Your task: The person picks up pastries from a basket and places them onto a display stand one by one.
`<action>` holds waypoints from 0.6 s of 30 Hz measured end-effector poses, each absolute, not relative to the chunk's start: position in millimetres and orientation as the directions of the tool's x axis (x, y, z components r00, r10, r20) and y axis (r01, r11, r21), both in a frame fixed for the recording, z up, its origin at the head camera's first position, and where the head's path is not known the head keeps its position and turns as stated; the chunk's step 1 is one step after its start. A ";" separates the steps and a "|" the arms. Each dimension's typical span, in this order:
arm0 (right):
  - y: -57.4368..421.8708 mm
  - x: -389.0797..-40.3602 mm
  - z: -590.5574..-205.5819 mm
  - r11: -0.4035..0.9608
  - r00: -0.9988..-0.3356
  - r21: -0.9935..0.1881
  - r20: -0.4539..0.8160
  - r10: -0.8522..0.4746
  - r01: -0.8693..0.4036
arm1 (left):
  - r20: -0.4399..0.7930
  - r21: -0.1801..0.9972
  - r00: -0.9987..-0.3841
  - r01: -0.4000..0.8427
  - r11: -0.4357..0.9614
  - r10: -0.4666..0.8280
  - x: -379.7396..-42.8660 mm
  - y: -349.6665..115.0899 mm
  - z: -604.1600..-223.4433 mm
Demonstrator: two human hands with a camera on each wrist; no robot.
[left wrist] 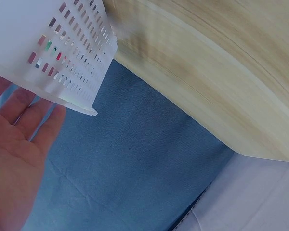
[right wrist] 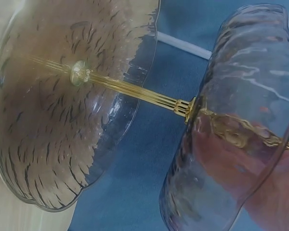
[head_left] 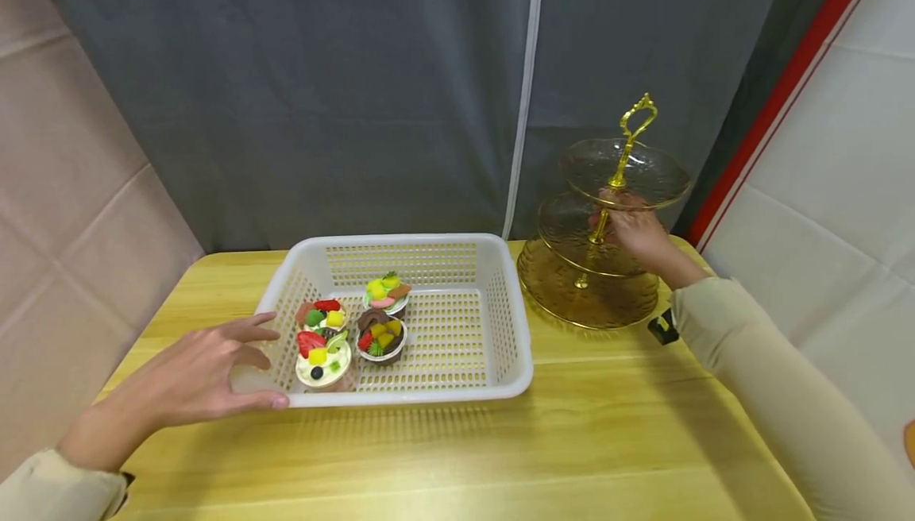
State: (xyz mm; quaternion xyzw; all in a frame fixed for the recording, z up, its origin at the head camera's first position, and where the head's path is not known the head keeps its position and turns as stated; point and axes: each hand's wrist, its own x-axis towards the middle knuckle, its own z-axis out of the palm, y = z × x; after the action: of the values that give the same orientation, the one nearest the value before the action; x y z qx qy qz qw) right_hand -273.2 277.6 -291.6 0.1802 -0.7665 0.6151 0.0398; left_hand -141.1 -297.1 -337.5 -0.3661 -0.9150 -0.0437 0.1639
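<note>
- Head view, right of the frame: the right hand [head_left: 638, 233] grips the tiered stand [head_left: 588, 256] by its upright gold post [right wrist: 135, 91].
- Lower left: the left hand [head_left: 203, 370], fingers spread, holding nothing, touches the basket's rim [head_left: 429, 398].
- Cupcakes [head_left: 382, 338] lie left of the stand, nearer the left hand.

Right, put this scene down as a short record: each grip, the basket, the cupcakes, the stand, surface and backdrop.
Left grip: at the near-left corner of the basket
Right grip: holds the tiered stand below its top plate
Basket: white, perforated, left of the stand
Cupcakes: four, fruit-topped, in the basket's left half
Stand: three see-through plates, gold handle
Surface: wooden table
Backdrop: gray curtain
</note>
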 end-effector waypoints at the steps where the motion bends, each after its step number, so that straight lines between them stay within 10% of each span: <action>1: 275.9 -273.2 -291.7 0.159 -0.929 -0.931 0.290 -0.229 -0.330 | 0.331 -0.040 -0.677 0.685 0.727 0.657 -141.2 -297.0 -337.6; 18: 256.1 -272.8 -288.0 0.469 -0.962 -0.843 0.194 -0.192 -0.263 | 0.322 -0.034 -0.691 0.675 0.737 0.648 -140.4 -296.7 -337.3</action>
State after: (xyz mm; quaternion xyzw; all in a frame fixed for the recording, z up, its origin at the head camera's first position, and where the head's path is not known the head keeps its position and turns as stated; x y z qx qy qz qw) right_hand -272.8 256.1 -288.0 0.1328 -0.8563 0.4979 0.0360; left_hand -140.4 -296.7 -337.3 -0.3601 -0.9183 -0.0438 0.1583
